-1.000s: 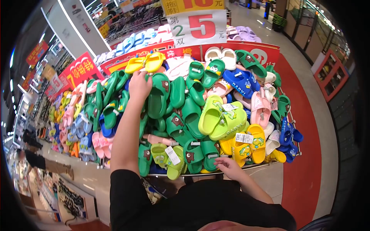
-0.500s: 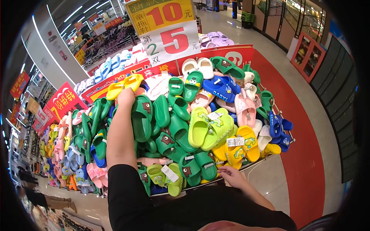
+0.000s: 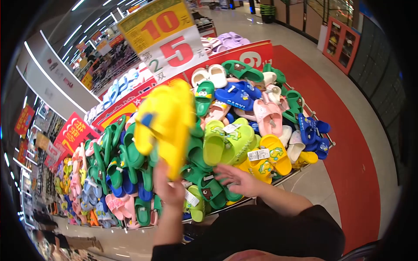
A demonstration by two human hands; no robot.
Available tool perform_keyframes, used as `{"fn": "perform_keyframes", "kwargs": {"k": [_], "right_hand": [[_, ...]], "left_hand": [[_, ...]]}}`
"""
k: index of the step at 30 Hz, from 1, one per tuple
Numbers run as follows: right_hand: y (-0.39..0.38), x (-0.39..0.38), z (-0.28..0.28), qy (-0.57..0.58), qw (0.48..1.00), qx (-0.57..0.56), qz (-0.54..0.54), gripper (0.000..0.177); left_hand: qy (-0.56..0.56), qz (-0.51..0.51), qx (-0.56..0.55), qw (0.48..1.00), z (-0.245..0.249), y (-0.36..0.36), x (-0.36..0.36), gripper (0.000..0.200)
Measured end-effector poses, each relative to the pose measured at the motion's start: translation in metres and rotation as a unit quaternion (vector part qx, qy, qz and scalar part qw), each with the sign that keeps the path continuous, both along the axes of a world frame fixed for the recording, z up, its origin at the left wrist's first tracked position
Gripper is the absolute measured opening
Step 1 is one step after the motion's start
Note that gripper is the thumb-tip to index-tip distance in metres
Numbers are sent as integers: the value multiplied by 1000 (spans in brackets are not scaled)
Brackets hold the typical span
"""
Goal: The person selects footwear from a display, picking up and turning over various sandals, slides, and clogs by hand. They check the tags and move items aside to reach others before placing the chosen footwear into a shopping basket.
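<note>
While I look down through the head camera, the pair of yellow slippers (image 3: 167, 117) fills the middle of the view. They are a bright, plain yellow, thick-soled and rounded, with a small blue patch on the left edge. The pair is too blurred for me to make out any print or label. It is raised above the heap, tilted with its broad end up and to the left and its narrow end pointing down toward me. My left hand (image 3: 169, 191) is directly below that narrow end, seen from the back, with its fingers (image 3: 162, 174) closed around the bottom of the pair, so the slippers rise straight out of my grip. My right hand (image 3: 237, 179) is just to the right and a little lower, clear of the yellow pair. Its palm is turned down and its fingers (image 3: 223, 170) are spread apart, holding nothing, above the dark green slippers (image 3: 212, 191) at the near edge of the pile. Just beyond that hand lie the lime-green slippers (image 3: 224, 141) and another yellow pair with a white tag (image 3: 265, 158). Behind the raised pair stands the price sign (image 3: 167, 39) with its red numerals.
</note>
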State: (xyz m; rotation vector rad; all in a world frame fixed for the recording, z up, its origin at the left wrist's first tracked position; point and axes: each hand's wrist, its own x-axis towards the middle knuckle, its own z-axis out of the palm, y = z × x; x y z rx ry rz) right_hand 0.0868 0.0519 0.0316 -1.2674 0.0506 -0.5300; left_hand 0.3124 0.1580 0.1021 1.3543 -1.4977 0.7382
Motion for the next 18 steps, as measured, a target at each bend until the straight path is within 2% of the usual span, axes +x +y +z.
{"fn": "perform_keyframes", "kwargs": {"k": [1, 3, 4, 6, 10, 11, 12, 14, 15, 16, 18], "right_hand": [[2, 9, 3, -2, 1000, 3, -9, 60], [8, 20, 3, -192, 974, 41, -113, 64], [8, 18, -13, -105, 968, 179, -139, 57], [11, 9, -8, -62, 940, 293, -162, 54], [-3, -18, -35, -73, 938, 295, -170, 52], [-10, -27, -33, -68, 942, 288, -159, 50], [-18, -33, -30, -67, 947, 276, -148, 48], [-25, -44, -28, -36, 961, 242, -127, 49], [-26, -48, -28, -7, 973, 205, -108, 49], [-27, -51, -29, -5, 972, 208, -105, 49], [-24, -57, -31, 9, 980, 200, 12, 54]], "left_hand": [[3, -29, 18, 999, -29, 7, -24, 27], [-16, -48, 99, 994, -63, 21, -69, 33], [-9, -69, 128, 989, -72, 23, -89, 36], [94, -94, 190, 973, -89, 28, -113, 34], [171, -135, 252, 943, -87, 38, -106, 34], [195, -85, 238, 948, -89, 41, -102, 34], [249, -77, 227, 939, -100, 42, -92, 42], [516, -78, 237, 819, -113, 36, -80, 57], [517, -74, 238, 819, -120, 31, -74, 57], [554, -137, 221, 791, -125, 24, -68, 60], [616, -287, 188, 710, -128, 14, -67, 71]]}}
